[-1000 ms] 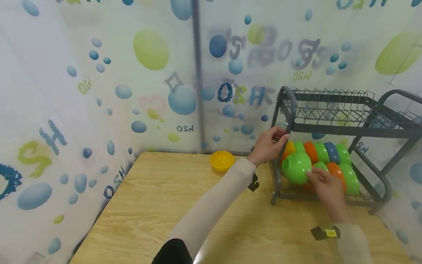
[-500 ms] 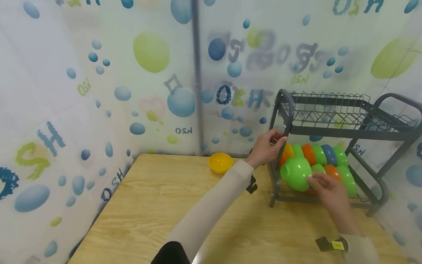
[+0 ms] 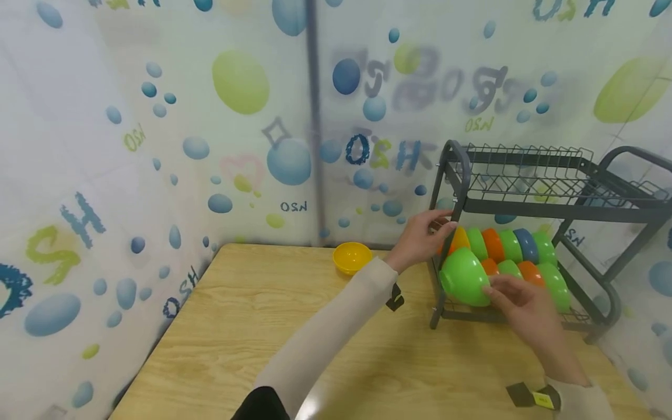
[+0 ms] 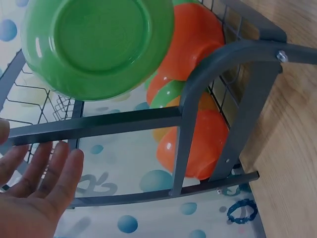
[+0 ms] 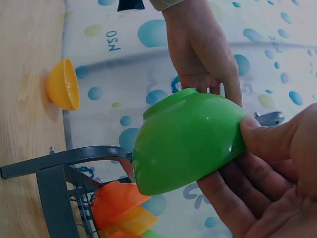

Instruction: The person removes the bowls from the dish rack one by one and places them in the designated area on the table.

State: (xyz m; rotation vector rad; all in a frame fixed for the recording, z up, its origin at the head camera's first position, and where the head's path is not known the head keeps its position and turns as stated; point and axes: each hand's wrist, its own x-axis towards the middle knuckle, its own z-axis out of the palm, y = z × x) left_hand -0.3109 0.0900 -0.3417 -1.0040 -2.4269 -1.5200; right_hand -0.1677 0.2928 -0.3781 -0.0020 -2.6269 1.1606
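1. Green bowl (image 3: pixel 464 279) hung tilted before the lower tier of the rack (image 3: pixel 525 207), rim pinched in the right hand (image 3: pixel 530 306).
2. Left hand (image 3: pixel 418 239) held the rack's post (image 3: pixel 462 186).
3. Yellow label (image 3: pixel 543 400) was illegible; wall letters (image 3: pixel 380 154) read "OSH" (like mirrored H2O).

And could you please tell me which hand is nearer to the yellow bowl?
Left. The left hand is at the rack, to the right of the yellow bowl; the right hand is farther right and nearer the camera, holding a green bowl.
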